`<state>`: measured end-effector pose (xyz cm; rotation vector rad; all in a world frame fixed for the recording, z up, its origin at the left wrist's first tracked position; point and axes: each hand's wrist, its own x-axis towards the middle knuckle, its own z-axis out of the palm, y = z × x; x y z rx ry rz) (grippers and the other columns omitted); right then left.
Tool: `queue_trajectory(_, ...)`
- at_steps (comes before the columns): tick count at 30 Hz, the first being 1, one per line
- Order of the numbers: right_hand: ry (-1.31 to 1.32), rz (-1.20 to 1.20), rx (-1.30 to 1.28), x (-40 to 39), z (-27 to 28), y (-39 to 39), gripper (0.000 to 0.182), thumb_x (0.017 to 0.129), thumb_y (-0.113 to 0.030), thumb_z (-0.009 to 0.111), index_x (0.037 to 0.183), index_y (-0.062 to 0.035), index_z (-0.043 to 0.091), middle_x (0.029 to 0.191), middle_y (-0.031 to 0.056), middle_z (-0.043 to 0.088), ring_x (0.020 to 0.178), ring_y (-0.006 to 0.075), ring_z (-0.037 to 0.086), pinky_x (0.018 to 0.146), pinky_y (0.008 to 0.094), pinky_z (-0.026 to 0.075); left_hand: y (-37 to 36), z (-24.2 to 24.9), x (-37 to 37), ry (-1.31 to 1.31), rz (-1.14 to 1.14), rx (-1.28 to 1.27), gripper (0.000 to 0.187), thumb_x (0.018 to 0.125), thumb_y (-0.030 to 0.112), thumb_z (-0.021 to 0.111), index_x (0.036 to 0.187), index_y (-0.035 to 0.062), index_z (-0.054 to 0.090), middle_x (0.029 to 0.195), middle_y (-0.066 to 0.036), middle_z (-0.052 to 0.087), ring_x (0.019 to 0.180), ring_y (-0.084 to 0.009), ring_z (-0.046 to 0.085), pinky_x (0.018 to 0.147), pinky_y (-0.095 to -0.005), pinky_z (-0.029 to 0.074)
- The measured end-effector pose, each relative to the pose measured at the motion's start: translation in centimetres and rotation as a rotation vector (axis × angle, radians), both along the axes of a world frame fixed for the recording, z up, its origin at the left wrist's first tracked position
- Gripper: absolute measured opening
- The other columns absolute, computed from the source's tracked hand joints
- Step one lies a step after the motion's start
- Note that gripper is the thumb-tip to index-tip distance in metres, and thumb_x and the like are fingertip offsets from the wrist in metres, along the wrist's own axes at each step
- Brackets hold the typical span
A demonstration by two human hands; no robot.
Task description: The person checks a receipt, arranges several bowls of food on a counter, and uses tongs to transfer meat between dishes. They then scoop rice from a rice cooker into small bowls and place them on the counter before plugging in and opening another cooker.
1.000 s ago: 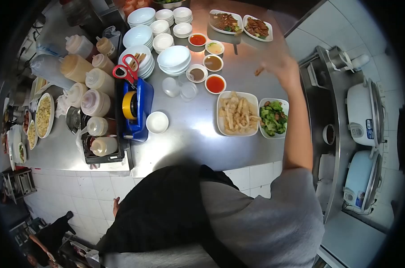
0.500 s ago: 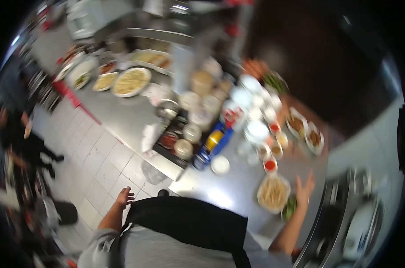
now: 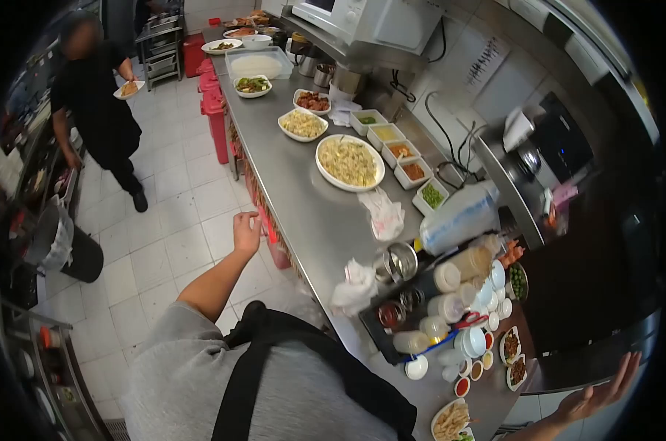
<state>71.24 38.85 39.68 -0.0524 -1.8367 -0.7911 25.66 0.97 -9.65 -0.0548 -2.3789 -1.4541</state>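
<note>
My left hand hangs in the air over the tiled floor, beside the long edge of the steel counter. Its fingers are loosely bent, with nothing seen in them. At the lower right my right hand is raised with its fingers stretched out and holds nothing. Nearest to it on the counter are two small dishes of dark food and a bowl of pale fries-like strips. Small cups of red sauce and brown sauce stand close by. Neither hand touches any of these.
A large plate of pale food and several filled tubs line the counter. A black caddy holds bottles and jars. Across the aisle a person in black carries a plate. A grey bin stands at left.
My view has swung left along the counter, bringing the microwave and the person with the plate clearly into sight. My right hand has moved away from the bowl of strips, out past the counter's edge.
</note>
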Motion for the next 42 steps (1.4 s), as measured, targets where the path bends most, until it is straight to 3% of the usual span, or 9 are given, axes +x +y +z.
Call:
queue_trajectory(7,-0.197,0.282,0.285,-16.3,6.5,-8.0,0.081,0.087,-0.066,0.03,0.114,0.0068,0.054,0.123,0.0306,0.044,0.112,0.0435,0.049,0.091,0.0511,0.045,1.3,6.4,-10.7,0.337,-0.294,-0.157,0.017,0.08,0.015,0.06,0.093,0.0042,0.058,0.105,-0.017,0.05,0.101,-0.0354,0.046,0.091,-0.0423,0.037)
queue_trajectory(10,-0.186,0.269,0.292,-23.8,9.2,-10.8,0.053,0.09,-0.048,0.047,0.108,0.0002,0.06,0.117,0.0286,0.049,0.109,0.0425,0.052,0.085,0.048,0.048,2.3,8.2,-13.5,0.367,-0.441,-0.185,0.023,0.077,0.012,0.061,0.099,0.0046,0.057,0.108,-0.018,0.05,0.102,-0.0358,0.046,0.091,-0.0434,0.037)
queue_trajectory(11,-0.169,0.21,0.315,-26.3,10.1,-11.6,0.031,0.087,-0.024,0.058,0.108,-0.0022,0.062,0.119,0.0243,0.05,0.109,0.0367,0.053,0.087,0.0416,0.048,2.8,8.7,-13.9,0.373,-0.504,-0.171,0.026,0.077,0.011,0.062,0.101,0.0048,0.056,0.109,-0.018,0.049,0.103,-0.0363,0.045,0.091,-0.0437,0.037)
queue_trajectory(13,-0.176,0.188,0.268,-31.3,12.3,-11.9,0.035,0.078,0.007,0.058,0.11,-0.0069,0.062,0.119,0.0149,0.052,0.103,0.0257,0.055,0.085,0.032,0.047,4.1,8.9,-13.3,0.375,-0.638,-0.148,0.032,0.075,0.01,0.063,0.105,0.0048,0.054,0.111,-0.019,0.047,0.104,-0.0369,0.045,0.091,-0.0439,0.037)
queue_trajectory(25,-0.188,-0.026,0.024,-46.5,20.0,-0.4,0.033,0.085,-0.001,0.049,0.117,-0.0061,0.051,0.112,0.0121,0.057,0.105,0.0271,0.054,0.09,0.0339,0.042,4.4,10.2,-11.6,0.421,-1.019,-0.021,0.036,0.071,0.012,0.068,0.104,0.0045,0.057,0.111,-0.019,0.049,0.104,-0.0343,0.046,0.089,-0.0424,0.038)
queue_trajectory(30,-0.107,0.063,-0.01,-46.1,18.7,-4.0,0.034,0.077,0.003,0.047,0.11,-0.0015,0.054,0.104,0.0193,0.057,0.103,0.0363,0.051,0.091,0.0384,0.041,-0.9,16.6,-21.0,0.67,-0.543,-0.182,0.048,0.068,0.013,0.068,0.113,0.0056,0.053,0.111,-0.017,0.051,0.108,-0.0347,0.047,0.093,-0.0455,0.035)
queue_trajectory(34,0.043,0.239,0.173,-44.3,18.4,-5.1,0.035,0.076,0.006,0.047,0.11,-0.0017,0.054,0.103,0.0192,0.056,0.1,0.0353,0.052,0.088,0.0383,0.041,-5.5,24.6,-35.7,0.281,-0.38,0.439,0.053,0.09,0.025,0.054,0.134,0.0044,0.033,0.138,-0.015,0.035,0.126,-0.0284,0.036,0.103,-0.0373,0.029)
queue_trajectory(38,-0.043,0.222,0.338,-40.1,18.2,-6.2,0.027,0.093,-0.006,0.045,0.12,-0.0046,0.048,0.122,0.0073,0.056,0.116,0.0186,0.05,0.098,0.0348,0.037,-9.2,23.0,-49.7,-0.007,-0.274,0.845,0.064,0.088,0.041,0.054,0.137,0.0091,0.03,0.14,-0.015,0.032,0.129,-0.0293,0.032,0.105,-0.0389,0.026)
queue_trajectory(42,-0.053,0.16,0.381,-35.4,17.9,-6.7,0.027,0.094,-0.006,0.043,0.121,-0.0048,0.048,0.12,0.0099,0.057,0.115,0.0207,0.051,0.098,0.0348,0.038,-10.6,19.0,-54.8,-0.155,-0.108,0.913,0.072,0.084,0.047,0.057,0.138,0.0082,0.03,0.141,-0.015,0.03,0.128,-0.0305,0.034,0.106,-0.0374,0.026)
